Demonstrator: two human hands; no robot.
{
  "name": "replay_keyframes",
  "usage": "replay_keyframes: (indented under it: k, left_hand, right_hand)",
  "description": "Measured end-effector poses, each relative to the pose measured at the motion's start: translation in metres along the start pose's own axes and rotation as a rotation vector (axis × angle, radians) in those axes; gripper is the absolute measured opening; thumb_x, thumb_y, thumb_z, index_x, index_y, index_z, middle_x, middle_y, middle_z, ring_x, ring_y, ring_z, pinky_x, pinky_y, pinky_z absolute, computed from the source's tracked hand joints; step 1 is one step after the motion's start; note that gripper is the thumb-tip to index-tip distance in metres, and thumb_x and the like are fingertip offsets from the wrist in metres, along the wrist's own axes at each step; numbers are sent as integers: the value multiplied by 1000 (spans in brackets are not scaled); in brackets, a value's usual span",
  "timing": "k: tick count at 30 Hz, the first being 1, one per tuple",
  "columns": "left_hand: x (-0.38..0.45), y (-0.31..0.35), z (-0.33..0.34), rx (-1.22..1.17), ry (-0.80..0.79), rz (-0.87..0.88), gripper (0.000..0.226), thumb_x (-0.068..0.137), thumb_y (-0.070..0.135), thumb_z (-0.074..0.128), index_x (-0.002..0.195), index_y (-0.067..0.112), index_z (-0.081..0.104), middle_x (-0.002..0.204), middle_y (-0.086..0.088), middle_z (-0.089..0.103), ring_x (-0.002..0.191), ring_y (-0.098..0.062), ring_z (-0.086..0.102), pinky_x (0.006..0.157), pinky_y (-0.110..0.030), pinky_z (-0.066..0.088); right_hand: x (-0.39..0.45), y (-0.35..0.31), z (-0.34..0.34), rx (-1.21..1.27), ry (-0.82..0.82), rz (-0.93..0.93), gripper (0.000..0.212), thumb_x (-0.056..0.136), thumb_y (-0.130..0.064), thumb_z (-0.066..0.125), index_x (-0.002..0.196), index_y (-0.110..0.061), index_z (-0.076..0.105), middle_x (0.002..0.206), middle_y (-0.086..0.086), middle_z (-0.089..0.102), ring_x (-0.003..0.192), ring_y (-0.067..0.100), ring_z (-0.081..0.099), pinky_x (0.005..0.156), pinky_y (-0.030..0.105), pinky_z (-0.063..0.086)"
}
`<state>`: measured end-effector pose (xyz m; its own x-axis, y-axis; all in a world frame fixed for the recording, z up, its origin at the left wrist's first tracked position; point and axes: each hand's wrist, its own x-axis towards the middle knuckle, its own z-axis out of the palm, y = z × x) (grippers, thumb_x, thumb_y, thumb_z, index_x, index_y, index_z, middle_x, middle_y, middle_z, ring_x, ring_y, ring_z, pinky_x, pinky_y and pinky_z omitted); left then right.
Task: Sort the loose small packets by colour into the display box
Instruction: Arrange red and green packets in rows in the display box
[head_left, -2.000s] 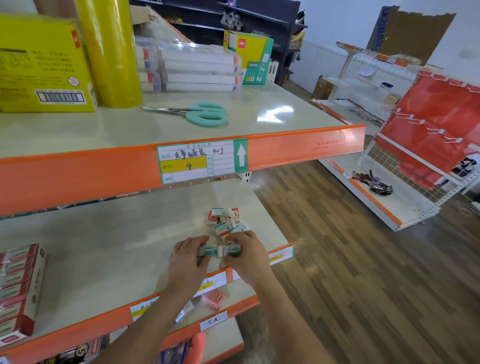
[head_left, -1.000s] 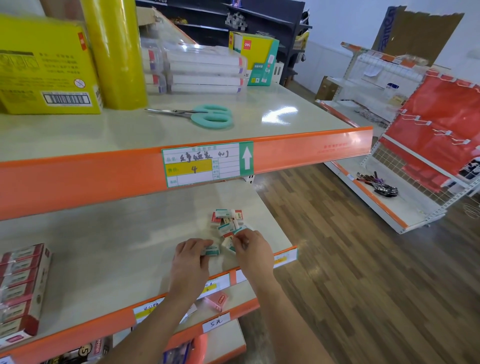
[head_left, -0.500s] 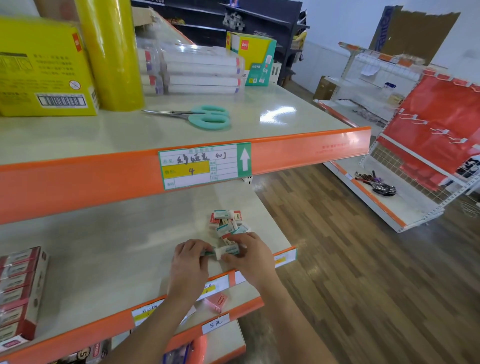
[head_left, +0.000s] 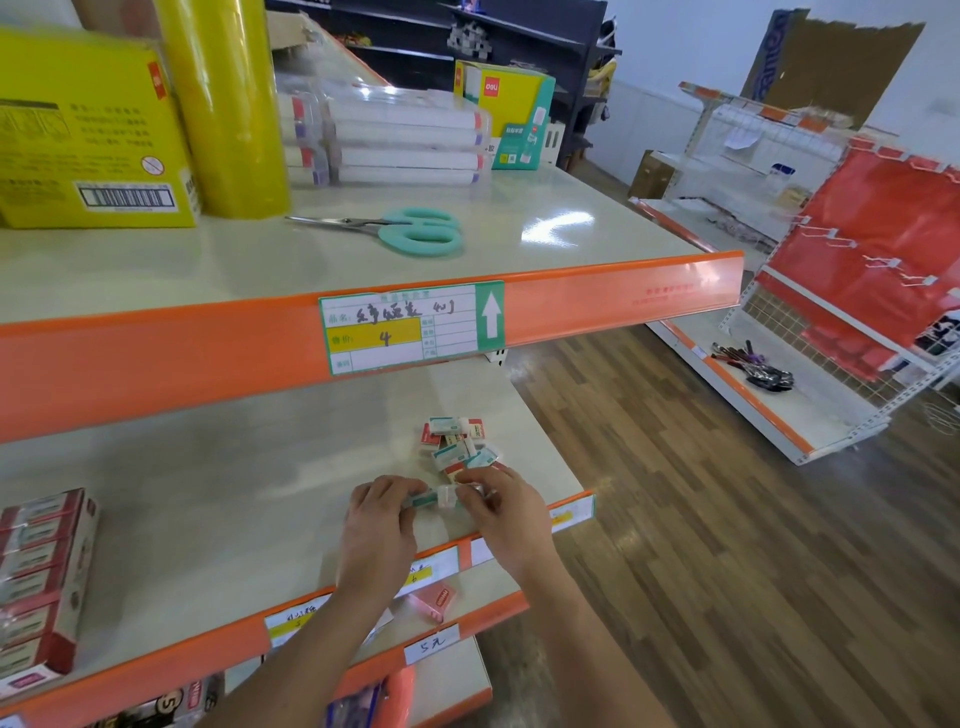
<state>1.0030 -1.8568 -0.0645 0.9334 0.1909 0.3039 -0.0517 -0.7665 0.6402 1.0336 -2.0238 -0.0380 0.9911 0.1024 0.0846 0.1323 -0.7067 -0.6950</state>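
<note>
A heap of small loose packets (head_left: 457, 441), some green-and-white and some red-and-white, lies on the middle shelf (head_left: 218, 509) near its right end. Just in front of the heap, my left hand (head_left: 382, 525) and my right hand (head_left: 501, 512) meet over a few green-and-white packets (head_left: 441, 498) and pinch them between the fingertips, side by side. The display box (head_left: 39, 582), red with rows of packets in it, stands at the shelf's far left. One pink-red packet (head_left: 434, 600) lies on the shelf below.
The upper shelf (head_left: 519, 249) overhangs the work area and carries teal scissors (head_left: 410, 234), a yellow roll (head_left: 223, 104), a yellow carton (head_left: 88, 135) and stacked white packs (head_left: 405, 140). Wooden floor and a low red rack (head_left: 857, 291) are to the right.
My right hand reached into the heap, took a packet and brought it back against the green ones under my left hand. The heap and display box stay put.
</note>
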Motion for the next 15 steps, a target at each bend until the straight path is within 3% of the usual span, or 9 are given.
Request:
replay_keyframes:
  k: [6,9,15]
  left_hand:
    - [0,1,-2,-20,-32,-33,34,82,-4,61,108,16,68,106,0,67,103,-24,51,86,-35,49]
    - [0,2,-5,-46,-65,-57,35,81,4,66,114,17,65,109,0,66,108,-23,50,89,-34,47]
    - [4,10,-12,-126,-102,-145,45,83,4,65,125,19,58,105,5,64,106,-19,45,84,-24,41]
  right_hand:
    - [0,1,-4,107,6,29,11,92,-27,67,101,-25,73,110,-18,55,87,2,61,71,20,56]
    - [-2,1,-6,100,-38,32,22,83,-30,76,104,-27,72,112,-19,56,86,3,64,68,21,58]
    - [-1,0,-12,33,-70,-30,27,85,-22,70,111,-27,69,117,-14,59,78,5,64,69,22,56]
